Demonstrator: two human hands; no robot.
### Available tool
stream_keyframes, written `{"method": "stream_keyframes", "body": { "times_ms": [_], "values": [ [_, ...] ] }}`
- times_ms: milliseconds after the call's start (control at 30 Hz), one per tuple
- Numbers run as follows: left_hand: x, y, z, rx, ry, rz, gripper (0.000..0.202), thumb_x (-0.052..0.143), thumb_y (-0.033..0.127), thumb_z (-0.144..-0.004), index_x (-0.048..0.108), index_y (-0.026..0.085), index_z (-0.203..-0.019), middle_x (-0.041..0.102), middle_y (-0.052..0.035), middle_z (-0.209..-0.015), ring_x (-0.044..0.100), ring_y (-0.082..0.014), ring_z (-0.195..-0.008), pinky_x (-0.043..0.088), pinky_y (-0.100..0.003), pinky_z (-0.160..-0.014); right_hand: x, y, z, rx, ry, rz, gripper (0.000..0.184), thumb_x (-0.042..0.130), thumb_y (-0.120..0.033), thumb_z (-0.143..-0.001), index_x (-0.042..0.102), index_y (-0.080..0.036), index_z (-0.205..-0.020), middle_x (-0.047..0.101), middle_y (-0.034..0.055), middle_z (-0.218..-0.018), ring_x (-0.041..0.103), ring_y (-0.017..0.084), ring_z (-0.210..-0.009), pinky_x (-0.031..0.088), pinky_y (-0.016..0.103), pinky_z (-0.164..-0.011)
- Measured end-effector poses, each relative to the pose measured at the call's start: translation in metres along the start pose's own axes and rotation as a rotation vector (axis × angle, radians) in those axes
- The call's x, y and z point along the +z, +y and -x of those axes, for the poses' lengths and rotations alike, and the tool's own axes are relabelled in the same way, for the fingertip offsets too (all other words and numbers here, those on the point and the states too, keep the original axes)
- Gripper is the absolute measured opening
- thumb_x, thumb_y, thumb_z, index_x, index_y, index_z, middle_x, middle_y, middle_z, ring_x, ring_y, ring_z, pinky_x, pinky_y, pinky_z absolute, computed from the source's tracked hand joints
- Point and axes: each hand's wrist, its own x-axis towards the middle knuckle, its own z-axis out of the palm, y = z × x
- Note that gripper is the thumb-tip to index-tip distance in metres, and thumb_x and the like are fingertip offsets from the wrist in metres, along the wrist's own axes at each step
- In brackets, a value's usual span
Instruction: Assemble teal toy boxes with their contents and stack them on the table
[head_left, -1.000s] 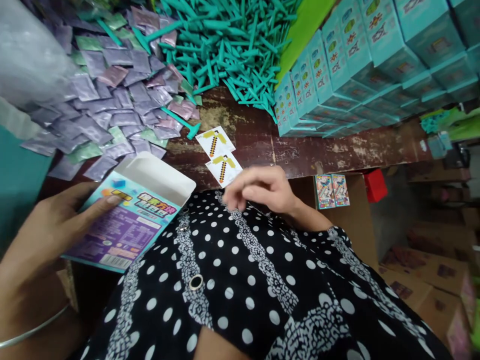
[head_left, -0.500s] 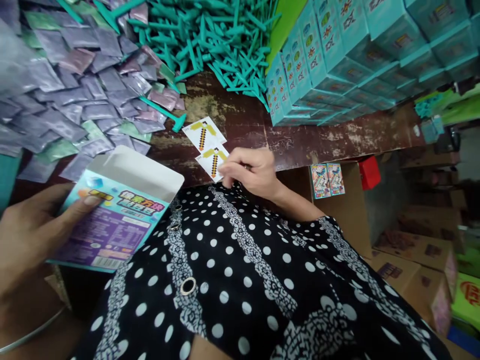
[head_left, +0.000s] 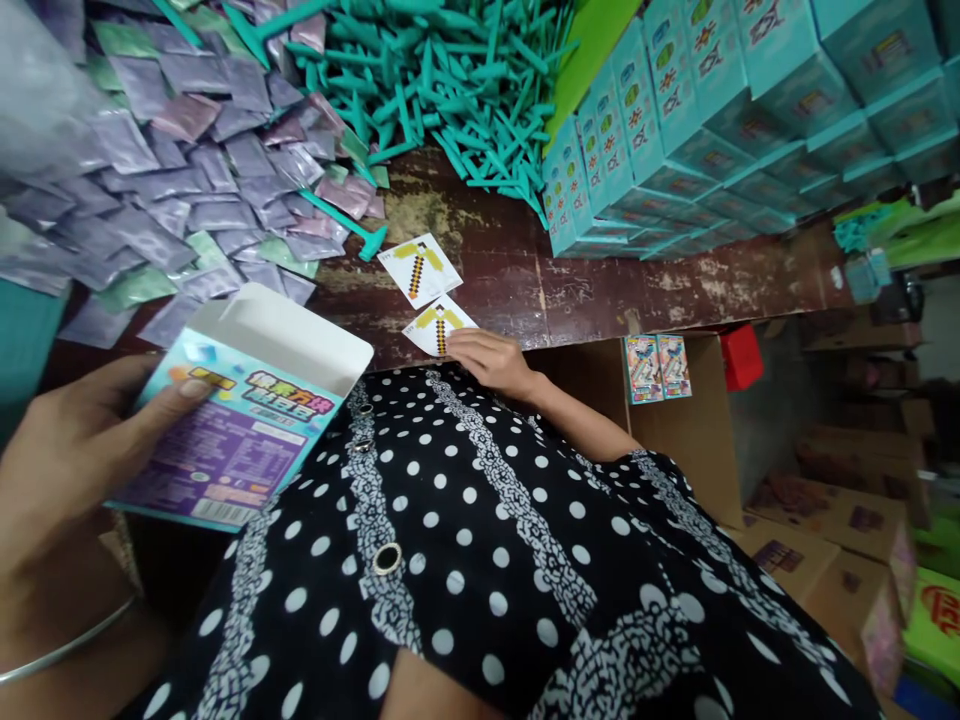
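Note:
My left hand (head_left: pixel 97 440) grips a printed cardboard box (head_left: pixel 225 430), blue and purple, its white top flap standing up. The thumb lies across the printed face. At the table's front edge my right hand (head_left: pixel 491 362) pinches the near edge of a white card (head_left: pixel 435 326) with a yellow pickaxe picture; the card bends slightly there. Just beyond it a second pickaxe card (head_left: pixel 418 272) lies flat on the table. Closest to the cards is a teal plastic hammer-shaped stick (head_left: pixel 345 222), its head toward them.
Purple, green and pink sachets (head_left: pixel 195 190) cover the table's left side. A heap of teal plastic sticks (head_left: pixel 450 90) lies behind. Stacked teal boxes (head_left: pixel 675 130) stand at the right on the worn table (head_left: pixel 495 270). Below are an open carton (head_left: pixel 690 440) and a red container (head_left: pixel 741 357).
My right hand has drawn the nearer card toward the table edge, so the two cards no longer overlap. The box stays in my left hand. The view has shifted slightly.

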Motion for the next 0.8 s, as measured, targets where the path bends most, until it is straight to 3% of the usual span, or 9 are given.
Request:
{"method": "stream_keyframes", "body": {
  "times_ms": [133,233,300,400,467,533,633,700,800],
  "values": [
    [0.0,-0.001,-0.001,-0.03,0.047,0.04,0.057,0.067,0.083,-0.088,0.079,0.029,-0.104,0.066,0.0021,-0.072,0.06,-0.0228,-0.065,0.045,-0.035,-0.06,-0.014,0.0,-0.025,0.269,0.314,-0.208,0.027,0.072,-0.046,-0.111,0.081,-0.022,-0.102,0.087,0.0054,-0.107,0.081,0.019,-0.099,0.068,0.038,-0.095],
    [-0.003,0.009,-0.003,0.0,0.033,0.045,0.056,0.066,0.082,-0.087,0.078,0.029,-0.101,0.072,0.0006,-0.08,0.065,-0.025,-0.071,0.049,-0.038,-0.066,-0.027,0.007,-0.051,0.366,0.431,-0.297,0.038,0.079,-0.057,-0.102,0.069,-0.024,-0.087,0.077,0.0001,-0.087,0.07,0.016,-0.08,0.059,0.032,-0.077],
    [-0.005,0.018,-0.003,-0.001,0.03,0.039,0.056,0.064,0.081,-0.085,0.076,0.029,-0.099,0.074,-0.0006,-0.083,0.068,-0.027,-0.074,0.051,-0.039,-0.068,-0.039,0.011,-0.068,0.336,0.493,-0.246,0.041,0.078,-0.058,-0.103,0.065,-0.024,-0.085,0.074,-0.0001,-0.085,0.067,0.016,-0.078,0.057,0.033,-0.076],
    [-0.007,0.028,-0.001,-0.027,0.034,0.037,0.057,0.062,0.08,-0.084,0.076,0.028,-0.1,0.073,-0.0009,-0.079,0.068,-0.0274,-0.072,0.049,-0.038,-0.066,-0.055,0.014,-0.088,0.193,0.548,-0.018,0.036,0.07,-0.052,-0.112,0.07,-0.024,-0.089,0.079,0.0054,-0.099,0.074,0.02,-0.096,0.059,0.037,-0.092],
    [-0.007,0.03,0.0,-0.034,0.043,0.05,0.059,0.061,0.08,-0.085,0.077,0.027,-0.104,0.076,-0.0019,-0.083,0.069,-0.0274,-0.074,0.049,-0.038,-0.067,-0.057,0.014,-0.094,0.136,0.415,0.133,0.032,0.069,-0.045,-0.114,0.075,-0.024,-0.091,0.083,0.0083,-0.108,0.076,0.023,-0.106,0.058,0.039,-0.1],
    [-0.007,0.029,0.002,-0.042,0.05,0.067,0.06,0.06,0.08,-0.085,0.077,0.026,-0.106,0.079,-0.0039,-0.089,0.071,-0.0278,-0.077,0.049,-0.037,-0.068,-0.05,0.014,-0.095,0.145,0.154,0.207,0.028,0.075,-0.04,-0.111,0.077,-0.023,-0.089,0.085,0.0076,-0.106,0.078,0.022,-0.101,0.057,0.037,-0.096],
    [-0.006,0.026,0.002,-0.059,0.041,0.068,0.063,0.058,0.08,-0.083,0.077,0.025,-0.108,0.079,-0.0053,-0.09,0.071,-0.0278,-0.078,0.05,-0.038,-0.069,-0.038,0.02,-0.09,0.211,-0.076,0.121,0.021,0.08,-0.035,-0.108,0.08,-0.023,-0.092,0.088,0.0043,-0.105,0.078,0.018,-0.094,0.056,0.032,-0.091],
    [-0.006,0.025,0.0,-0.063,0.038,0.052,0.065,0.057,0.08,-0.08,0.077,0.024,-0.108,0.08,-0.0058,-0.092,0.071,-0.0275,-0.078,0.05,-0.038,-0.07,-0.039,0.024,-0.089,0.251,0.072,0.017,0.023,0.076,-0.039,-0.11,0.08,-0.022,-0.095,0.087,0.0037,-0.104,0.076,0.017,-0.092,0.056,0.031,-0.09],
    [-0.006,0.028,-0.004,-0.057,0.021,0.064,0.069,0.059,0.082,-0.076,0.078,0.023,-0.106,0.079,-0.0056,-0.094,0.069,-0.026,-0.079,0.05,-0.037,-0.071,-0.055,0.02,-0.098,0.258,0.461,-0.09,0.035,0.067,-0.052,-0.113,0.076,-0.022,-0.098,0.078,0.0024,-0.092,0.069,0.017,-0.086,0.056,0.033,-0.083]
  ]
}}
